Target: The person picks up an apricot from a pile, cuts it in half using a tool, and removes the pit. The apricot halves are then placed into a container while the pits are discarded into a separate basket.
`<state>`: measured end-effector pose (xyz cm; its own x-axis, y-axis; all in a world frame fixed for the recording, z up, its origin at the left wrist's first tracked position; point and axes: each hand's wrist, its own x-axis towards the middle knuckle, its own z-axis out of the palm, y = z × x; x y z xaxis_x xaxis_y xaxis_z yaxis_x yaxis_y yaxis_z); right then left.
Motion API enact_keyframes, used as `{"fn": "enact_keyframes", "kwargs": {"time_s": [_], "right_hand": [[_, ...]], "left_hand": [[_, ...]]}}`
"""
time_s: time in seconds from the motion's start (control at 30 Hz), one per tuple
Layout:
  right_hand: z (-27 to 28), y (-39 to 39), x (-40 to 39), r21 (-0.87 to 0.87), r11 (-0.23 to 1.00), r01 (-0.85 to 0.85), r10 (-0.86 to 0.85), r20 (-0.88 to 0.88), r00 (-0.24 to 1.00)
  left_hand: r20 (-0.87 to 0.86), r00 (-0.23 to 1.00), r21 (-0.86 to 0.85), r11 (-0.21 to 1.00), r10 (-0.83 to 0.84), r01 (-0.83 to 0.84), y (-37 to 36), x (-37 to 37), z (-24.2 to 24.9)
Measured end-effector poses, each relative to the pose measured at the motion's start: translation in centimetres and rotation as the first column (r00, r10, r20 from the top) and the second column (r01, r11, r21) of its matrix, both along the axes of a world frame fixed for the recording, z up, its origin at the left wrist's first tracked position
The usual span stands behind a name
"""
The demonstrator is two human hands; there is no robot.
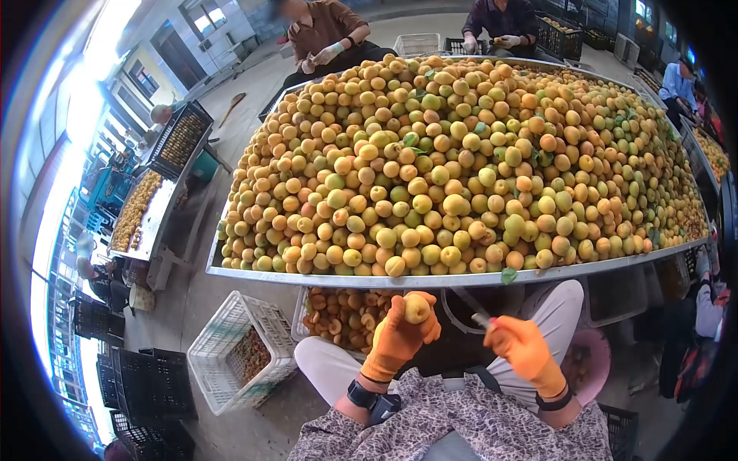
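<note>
Left hand [400, 334], in an orange glove, has its fingers closed around a yellow fruit [417, 309], held over the person's lap just beside the near edge of the desk. The right hand [525, 355], gloved in orange too, is clamped on the handle of a knife [482, 318], whose blade slants toward the left and the desk. That desk [369, 280] has a pale metal rim and carries a broad heap of fruit [430, 184], yellow and orange with some green (a few leaves [413, 140] lie among it). Below the near rim, behind the left hand, a container [300, 326] holds cut fruit; to its left a white crate [207, 369] stands on the concrete floor [257, 434] with reddish-brown pieces inside. A pink tub [599, 357] is beside the right-hand side of the lap. Across the desk sit two people, one in a brown shirt [323, 29] and one in a dark shirt [500, 21]. Farther left, a long table [159, 219] bears more fruit and a black crate [158, 165], with stacked black crates [150, 384] nearer, and bright light comes in along that wall
</note>
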<state>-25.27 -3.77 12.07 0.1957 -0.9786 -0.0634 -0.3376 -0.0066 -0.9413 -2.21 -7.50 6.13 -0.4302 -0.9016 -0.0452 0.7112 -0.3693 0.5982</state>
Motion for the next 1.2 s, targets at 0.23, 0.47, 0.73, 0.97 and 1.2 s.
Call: {"fn": "enact_keyframes", "kwargs": {"time_s": [0.23, 0.47, 0.73, 0.97, 1.2], "right_hand": [[-0.7, 1.3, 2.8, 0.213, 0.952, -0.219, 0.129, 0.369, 0.920], [-1.0, 1.7, 3.0, 0.230, 0.943, -0.239, 0.139, 0.380, 0.915], [-1.4, 1.9, 3.4, 0.172, 0.958, -0.231, 0.153, 0.378, 0.913], [-1.6, 3.3, 3.9, 0.176, 0.962, -0.207, 0.099, 0.481, 0.871], [-1.3, 3.7, 3.9, 0.043, 0.988, -0.151, 0.116, 0.449, 0.886]], "left_hand": [[0.079, 0.996, -0.003, 0.999, 0.033, -0.033, 1.1, -1.3, 2.0], [0.133, 0.990, -0.073, 0.996, 0.056, -0.046, 1.4, -1.5, 2.4], [0.140, 0.987, -0.132, 0.990, 0.076, -0.057, 1.8, -1.7, 2.7], [0.138, 0.990, -0.240, 0.971, 0.016, 0.018, 2.2, -2.2, 4.3], [0.139, 0.990, -0.246, 0.968, -0.016, 0.050, 2.6, -2.5, 6.1]]}}
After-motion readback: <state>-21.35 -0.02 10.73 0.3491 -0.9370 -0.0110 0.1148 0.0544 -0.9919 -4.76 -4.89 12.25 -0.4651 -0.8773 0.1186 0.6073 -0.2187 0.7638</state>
